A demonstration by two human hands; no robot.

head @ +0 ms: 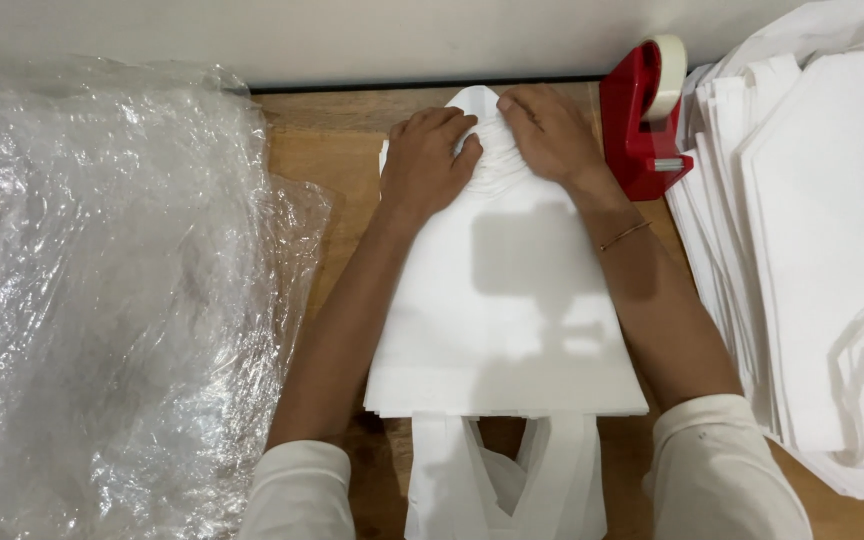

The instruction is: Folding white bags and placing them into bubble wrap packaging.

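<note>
At your far left, a heap of clear crinkled plastic point(102, 290) covers that side of the wooden table point(327, 150) and spills toward the middle, its edge lying just beside your left forearm.

In the middle lies a stack of white bags point(507, 320), flat on the table, its far end gathered into creases near the wall and its near edge squared off in front of you. Loop handles point(502, 485) of another white bag stick out from under that near edge, toward your body.

Your left hand point(427, 160) sits on the far left part of the stack, fingers curled down and pressing into the bunched fabric; it pinches the creased material rather than lying flat. Your right hand point(552, 135) rests just beside it on the far right part, fingers bent and bearing on the same gathered end, fingertips nearly meeting those of the left. A thin bracelet point(624, 235) circles your right wrist. Both your white sleeves are pushed up to the elbows.

Just right of your right hand stands a red tape dispenser point(642, 125), with a roll of pale tape on top, close to the wall and nearly touching your wrist.

At your far right, a second, larger pile point(812, 260) of white bags lies fanned out, running off the edge of view.
</note>
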